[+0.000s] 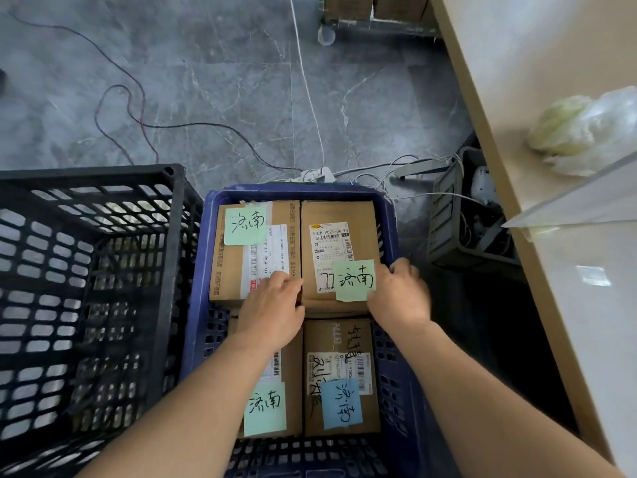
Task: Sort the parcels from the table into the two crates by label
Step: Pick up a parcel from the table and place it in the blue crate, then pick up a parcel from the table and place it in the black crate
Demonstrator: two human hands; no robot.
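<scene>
A blue crate (201, 270) on the floor holds several brown cardboard parcels. The far-right parcel (339, 215) carries a white shipping label and a green handwritten note. My left hand (272, 312) grips its near-left corner and my right hand (400, 291) grips its near-right corner. To its left lies a parcel with a green note (234, 263). Nearer me sit a parcel with a green note (286, 370) and one with a blue note (339, 343). A black crate (172, 236) stands to the left; no parcels show inside it.
A beige table (517, 63) runs along the right with a white plastic bag (586, 129) on it. Cables and a power strip (317, 174) lie on the grey floor beyond the crates. A dark bin (448, 219) with wires sits under the table.
</scene>
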